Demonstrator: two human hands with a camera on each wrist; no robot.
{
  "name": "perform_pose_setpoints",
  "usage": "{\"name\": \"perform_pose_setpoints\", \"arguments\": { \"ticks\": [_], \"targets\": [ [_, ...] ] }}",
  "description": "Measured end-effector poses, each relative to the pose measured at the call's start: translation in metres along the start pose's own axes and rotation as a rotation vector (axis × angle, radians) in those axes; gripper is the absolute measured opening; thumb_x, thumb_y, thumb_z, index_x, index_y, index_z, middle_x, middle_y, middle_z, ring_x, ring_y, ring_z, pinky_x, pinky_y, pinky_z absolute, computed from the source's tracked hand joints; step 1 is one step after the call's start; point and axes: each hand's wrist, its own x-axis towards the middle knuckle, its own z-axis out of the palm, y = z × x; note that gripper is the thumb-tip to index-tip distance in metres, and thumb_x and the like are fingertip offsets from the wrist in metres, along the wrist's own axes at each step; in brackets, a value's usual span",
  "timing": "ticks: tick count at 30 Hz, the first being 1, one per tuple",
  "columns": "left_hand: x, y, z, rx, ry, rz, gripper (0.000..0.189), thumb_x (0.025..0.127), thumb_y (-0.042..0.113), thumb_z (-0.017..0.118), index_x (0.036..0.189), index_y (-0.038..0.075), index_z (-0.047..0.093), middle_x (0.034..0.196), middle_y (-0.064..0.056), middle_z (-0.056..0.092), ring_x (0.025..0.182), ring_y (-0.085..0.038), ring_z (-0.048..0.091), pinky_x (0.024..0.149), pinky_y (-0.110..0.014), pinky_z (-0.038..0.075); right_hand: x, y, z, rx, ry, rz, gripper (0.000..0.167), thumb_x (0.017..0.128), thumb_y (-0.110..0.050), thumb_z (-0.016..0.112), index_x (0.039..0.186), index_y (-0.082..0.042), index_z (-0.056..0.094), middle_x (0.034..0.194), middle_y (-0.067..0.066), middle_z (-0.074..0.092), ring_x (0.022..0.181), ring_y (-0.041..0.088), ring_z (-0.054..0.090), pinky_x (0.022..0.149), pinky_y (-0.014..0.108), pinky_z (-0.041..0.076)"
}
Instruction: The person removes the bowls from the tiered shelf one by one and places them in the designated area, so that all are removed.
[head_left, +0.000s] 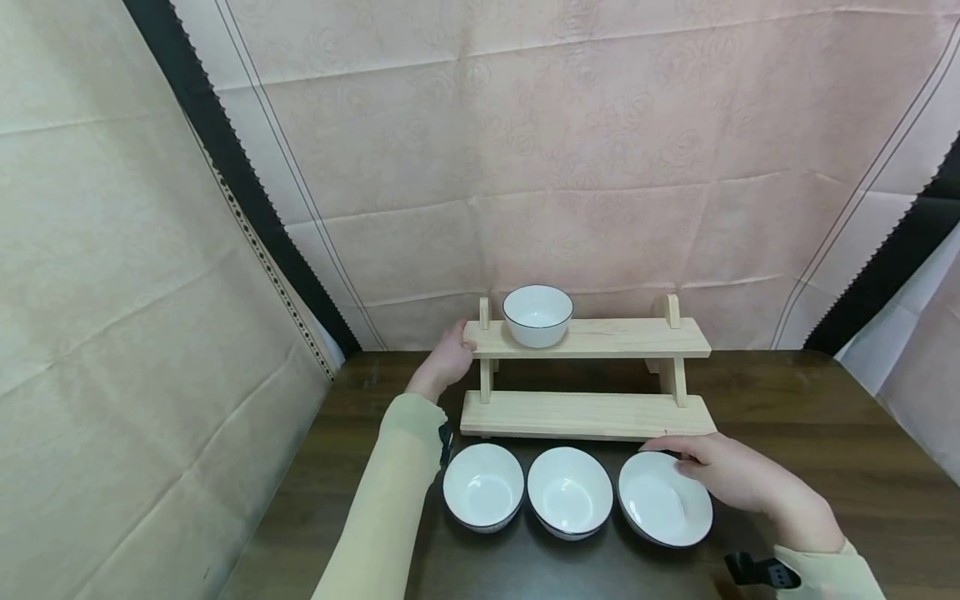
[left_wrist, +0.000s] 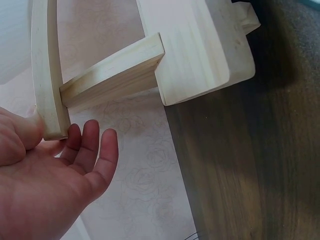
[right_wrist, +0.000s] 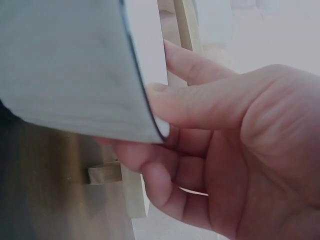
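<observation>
A two-tier wooden shelf stands on the table, one white dark-rimmed bowl on the left part of its upper board. My left hand holds the left end of that upper board, thumb on one face and fingertips by the other. In front of the shelf, three more white bowls form a row. My right hand pinches the rim of the rightmost bowl, which looks tilted. In the right wrist view the thumb lies over this bowl's rim, other fingers beneath its outer wall.
The left bowl and middle bowl stand close together beside the held one. Patterned pale cloth hangs right behind the shelf, and another cloth closes off the left side. The brown wood tabletop extends to the right.
</observation>
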Motion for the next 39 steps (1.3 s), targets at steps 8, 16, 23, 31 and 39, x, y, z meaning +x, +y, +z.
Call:
{"name": "perform_pose_setpoints", "arguments": {
  "ticks": [8, 16, 23, 31, 39],
  "targets": [
    [0.0011, -0.0006, 0.0003, -0.008, -0.006, -0.010, 0.056, 0.099, 0.020, 0.033, 0.151, 0.013, 0.011, 0.157, -0.015, 0.007, 0.145, -0.027, 0.003, 0.117, -0.047, 0.010, 0.0035, 0.0001, 0.0035, -0.029, 0.012, -0.017, 0.049, 0.088, 0.000, 0.056, 0.120, -0.036, 0.059, 0.120, -0.011, 0.057, 0.110, 0.014, 0.051, 0.084, 0.025, 0.045],
    [0.0002, -0.0013, 0.0010, -0.009, -0.002, -0.011, 0.056, 0.100, 0.021, 0.033, 0.151, 0.015, 0.011, 0.156, -0.013, 0.009, 0.145, -0.026, 0.005, 0.117, -0.047, 0.012, 0.0052, 0.0023, 0.0046, -0.045, -0.015, 0.018, 0.050, 0.089, -0.001, 0.055, 0.122, -0.039, 0.058, 0.123, -0.011, 0.056, 0.113, 0.014, 0.052, 0.085, 0.030, 0.047],
    [0.0004, -0.0025, 0.0014, -0.021, -0.004, -0.005, 0.056, 0.100, 0.021, 0.032, 0.151, 0.014, 0.010, 0.157, -0.012, 0.008, 0.145, -0.026, 0.004, 0.117, -0.047, 0.012, 0.0059, 0.0033, 0.0066, -0.076, -0.010, 0.035, 0.048, 0.089, -0.004, 0.057, 0.121, -0.040, 0.058, 0.123, -0.012, 0.058, 0.115, 0.015, 0.053, 0.088, 0.034, 0.048],
    [-0.0005, -0.0016, 0.0004, 0.002, -0.007, 0.001, 0.056, 0.100, 0.021, 0.032, 0.151, 0.013, 0.011, 0.157, -0.013, 0.009, 0.146, -0.026, 0.002, 0.117, -0.047, 0.010, 0.0051, 0.0040, 0.0076, -0.084, 0.003, -0.013, 0.046, 0.089, -0.005, 0.058, 0.121, -0.038, 0.060, 0.121, -0.013, 0.058, 0.113, 0.013, 0.054, 0.086, 0.029, 0.048],
    [-0.0003, -0.0004, -0.0005, 0.010, -0.010, -0.004, 0.056, 0.099, 0.021, 0.032, 0.151, 0.013, 0.011, 0.157, -0.013, 0.009, 0.146, -0.027, 0.001, 0.117, -0.048, 0.009, 0.0071, 0.0072, 0.0051, 0.010, -0.020, 0.022, 0.037, 0.088, -0.008, 0.061, 0.118, -0.029, 0.062, 0.120, -0.004, 0.059, 0.103, 0.010, 0.057, 0.079, 0.026, 0.049]
  ]
}}
